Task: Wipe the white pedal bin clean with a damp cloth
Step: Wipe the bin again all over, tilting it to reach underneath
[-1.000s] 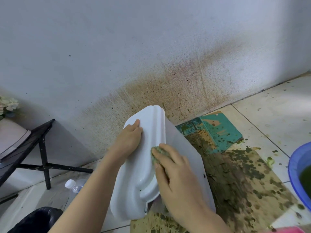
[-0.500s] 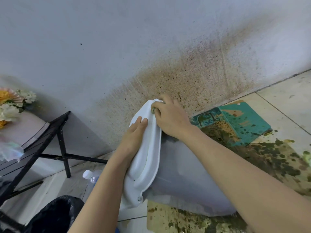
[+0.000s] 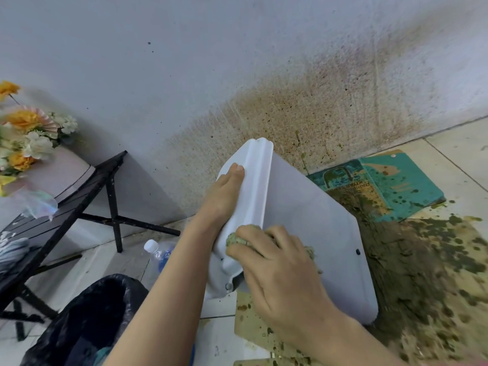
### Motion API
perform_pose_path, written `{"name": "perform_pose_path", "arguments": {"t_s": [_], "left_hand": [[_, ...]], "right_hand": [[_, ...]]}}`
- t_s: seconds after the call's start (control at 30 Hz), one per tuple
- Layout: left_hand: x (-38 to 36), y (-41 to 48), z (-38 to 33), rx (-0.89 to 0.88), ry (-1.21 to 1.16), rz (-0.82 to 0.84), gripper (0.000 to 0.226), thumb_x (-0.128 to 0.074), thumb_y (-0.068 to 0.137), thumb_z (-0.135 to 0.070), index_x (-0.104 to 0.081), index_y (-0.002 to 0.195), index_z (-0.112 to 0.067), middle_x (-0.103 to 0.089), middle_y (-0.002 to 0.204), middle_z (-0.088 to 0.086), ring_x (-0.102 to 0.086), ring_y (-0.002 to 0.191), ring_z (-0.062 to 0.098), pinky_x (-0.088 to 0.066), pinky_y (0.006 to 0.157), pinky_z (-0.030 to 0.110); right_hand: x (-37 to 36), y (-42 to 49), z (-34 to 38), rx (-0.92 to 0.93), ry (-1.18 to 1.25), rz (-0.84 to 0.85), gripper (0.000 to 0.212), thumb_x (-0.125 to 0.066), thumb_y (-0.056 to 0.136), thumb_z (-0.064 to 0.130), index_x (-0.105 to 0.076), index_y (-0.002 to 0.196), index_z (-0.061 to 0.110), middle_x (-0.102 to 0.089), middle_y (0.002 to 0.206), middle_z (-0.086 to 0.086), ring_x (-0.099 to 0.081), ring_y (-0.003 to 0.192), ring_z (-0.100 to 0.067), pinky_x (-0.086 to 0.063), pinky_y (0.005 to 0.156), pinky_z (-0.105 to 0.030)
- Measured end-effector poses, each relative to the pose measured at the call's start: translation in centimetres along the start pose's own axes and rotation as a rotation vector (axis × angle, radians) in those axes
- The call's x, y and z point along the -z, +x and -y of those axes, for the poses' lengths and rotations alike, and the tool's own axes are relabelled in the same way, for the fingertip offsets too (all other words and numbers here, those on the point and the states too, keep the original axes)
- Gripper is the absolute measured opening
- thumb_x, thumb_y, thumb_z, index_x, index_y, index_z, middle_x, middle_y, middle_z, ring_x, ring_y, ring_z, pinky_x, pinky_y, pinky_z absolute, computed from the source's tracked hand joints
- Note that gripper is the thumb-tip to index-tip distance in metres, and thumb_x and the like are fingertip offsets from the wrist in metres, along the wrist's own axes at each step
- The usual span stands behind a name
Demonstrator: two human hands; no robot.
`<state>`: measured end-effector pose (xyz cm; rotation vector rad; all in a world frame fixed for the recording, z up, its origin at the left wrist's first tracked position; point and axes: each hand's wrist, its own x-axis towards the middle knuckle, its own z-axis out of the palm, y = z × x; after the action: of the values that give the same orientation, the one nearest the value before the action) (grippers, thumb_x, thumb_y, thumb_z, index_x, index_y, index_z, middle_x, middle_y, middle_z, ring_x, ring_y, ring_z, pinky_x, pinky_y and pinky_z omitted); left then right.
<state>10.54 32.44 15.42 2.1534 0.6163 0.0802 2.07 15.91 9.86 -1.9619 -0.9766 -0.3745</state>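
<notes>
The white pedal bin (image 3: 311, 233) lies tipped on its side on a stained mat (image 3: 427, 273) near the spattered wall (image 3: 303, 114), its lid facing left. The left hand (image 3: 224, 196) reaches in from below, palm flat against the lid (image 3: 253, 191), fingers stretched up along it and pressed together rather than curled around anything. The right hand (image 3: 277, 273) comes in from the lower right with its back to the camera, fingers bent and closed on a damp cloth (image 3: 237, 239) that is pressed where the lid meets the bin's body. Only small greenish bits of cloth show past the knuckles; the rest is hidden under the hand. The pedal cannot be made out. A black-lined waste bin (image 3: 87, 320) at lower left is cut off by the frame, and a plastic bottle (image 3: 158, 253) is partly hidden behind the left forearm.
</notes>
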Motion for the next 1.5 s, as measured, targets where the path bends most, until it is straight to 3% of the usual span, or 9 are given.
{"name": "perform_pose_path", "arguments": {"t_s": [0.2,0.33,0.5,0.6,0.77,0.97,1.13,1.37,1.5], "left_hand": [[-0.4,0.0,-0.3,-0.035,-0.016,-0.019,0.064,-0.043,0.096,-0.064,-0.048,0.148,-0.027,-0.047,0.152,0.0,-0.045,0.139,0.022,-0.032,0.118,0.048],[-0.7,-0.2,-0.8,-0.089,0.019,0.009,0.062,-0.043,0.097,-0.062,-0.045,0.15,-0.03,-0.046,0.154,-0.001,-0.043,0.141,0.022,-0.031,0.118,0.049],[-0.1,-0.4,-0.5,-0.072,-0.011,-0.068,0.061,-0.052,0.092,-0.062,-0.055,0.142,-0.028,-0.056,0.145,0.0,-0.054,0.13,0.023,-0.038,0.114,0.048],[0.5,-0.5,-0.4,-0.091,0.07,-0.139,0.059,-0.055,0.091,-0.061,-0.06,0.138,-0.025,-0.06,0.141,0.001,-0.057,0.128,0.025,-0.041,0.112,0.047],[0.7,-0.4,-0.3,-0.01,0.245,0.022,0.068,-0.039,0.101,-0.058,-0.023,0.159,-0.026,-0.029,0.163,-0.002,-0.035,0.145,0.026,-0.028,0.119,0.049],[1.6,-0.6,0.6,0.023,0.243,0.011,0.065,-0.034,0.101,-0.06,-0.021,0.159,-0.031,-0.031,0.161,-0.006,-0.037,0.144,0.021,-0.03,0.118,0.044],[2.3,-1.3,1.0,-0.034,0.262,0.0,0.062,-0.06,0.086,-0.065,-0.049,0.14,-0.037,-0.062,0.122,-0.017,-0.062,0.102,0.002,-0.046,0.074,0.019],[2.7,-0.3,1.9,-0.028,0.43,-0.122,0.059,-0.066,0.081,-0.064,-0.054,0.132,-0.036,-0.062,0.108,-0.017,-0.055,0.09,-0.004,-0.039,0.064,0.019],[2.4,-0.3,1.9,-0.051,0.455,-0.129,0.06,-0.065,0.08,-0.066,-0.054,0.132,-0.036,-0.059,0.102,-0.021,-0.053,0.086,-0.005,-0.036,0.063,0.019]], "right_hand": [[0.7,4.0,-3.8,-0.161,0.111,-0.111,0.03,-0.046,0.098,0.014,-0.062,0.117,0.031,-0.059,0.125,0.016,-0.048,0.095,-0.02,-0.042,0.079,-0.044],[0.9,6.5,-5.7,-0.263,0.21,-0.117,0.041,-0.048,0.1,0.019,-0.042,0.136,0.038,-0.059,0.119,0.012,-0.043,0.1,-0.014,-0.031,0.083,-0.036],[-0.5,2.4,-2.6,-0.129,0.246,-0.179,0.027,-0.048,0.098,0.018,-0.06,0.121,0.026,-0.062,0.12,0.015,-0.048,0.096,-0.015,-0.045,0.083,-0.044],[-2.4,-1.7,-1.0,-0.115,0.397,-0.216,0.036,-0.048,0.102,0.017,-0.055,0.136,0.025,-0.051,0.141,0.017,-0.049,0.124,-0.009,-0.044,0.1,-0.036],[-4.6,-3.3,-2.3,-0.255,0.281,-0.156,0.046,-0.024,0.105,0.036,-0.033,0.15,0.035,-0.023,0.158,0.022,-0.019,0.146,0.001,-0.022,0.114,-0.038],[-6.4,3.7,-6.6,-0.306,0.301,-0.053,0.048,-0.026,0.105,0.034,-0.035,0.15,0.023,-0.03,0.158,0.012,-0.012,0.15,-0.009,-0.017,0.12,-0.042],[-8.1,9.8,-12.1,-0.365,0.28,-0.031,0.048,-0.028,0.107,0.033,-0.027,0.154,0.026,-0.024,0.161,0.008,-0.011,0.151,-0.016,-0.014,0.121,-0.045],[-9.1,7.0,-19.4,-0.689,0.19,-0.067,0.051,-0.025,0.106,0.036,-0.028,0.154,0.021,-0.026,0.161,0.002,-0.016,0.15,-0.022,-0.016,0.121,-0.046],[-8.5,-0.4,-18.2,-0.796,0.216,-0.079,0.05,-0.027,0.106,0.032,-0.027,0.154,0.019,-0.026,0.161,0.002,-0.017,0.149,-0.019,-0.016,0.122,-0.041]]}}
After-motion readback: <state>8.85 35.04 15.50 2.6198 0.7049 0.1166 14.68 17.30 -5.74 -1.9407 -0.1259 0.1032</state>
